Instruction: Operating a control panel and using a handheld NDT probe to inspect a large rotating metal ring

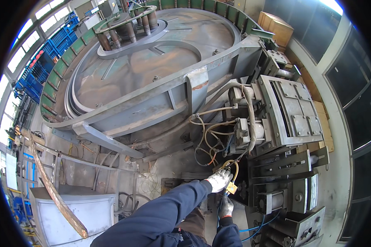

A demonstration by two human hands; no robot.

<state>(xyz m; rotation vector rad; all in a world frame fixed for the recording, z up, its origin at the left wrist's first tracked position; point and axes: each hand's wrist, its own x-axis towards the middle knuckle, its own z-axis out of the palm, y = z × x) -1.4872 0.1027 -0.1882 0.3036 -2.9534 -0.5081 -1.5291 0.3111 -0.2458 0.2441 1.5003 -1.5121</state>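
Observation:
My left hand [219, 180], in a white work glove, closes at the looped end of a yellowish hose [236, 169]. Just below and to the right, a small yellow block [232, 188] sits on the hose line between my hands. My right hand [226, 206], in a grey-white glove, is closed right under that block. What its fingers grip is mostly hidden; a thin blue hose runs close by it. Above my hands, more yellowish hoses [219, 110] and a ribbed grey conduit [250, 117] lead to grey machine units [244, 131].
A large round steel machine bed [144, 70] with a raised frame beam [169, 84] fills the far side. Bolted steel assemblies [299, 107] line the right. Blue hoses [259, 226] lie lower right. At left, a wooden pole [55, 193] leans over a grey cabinet [78, 214].

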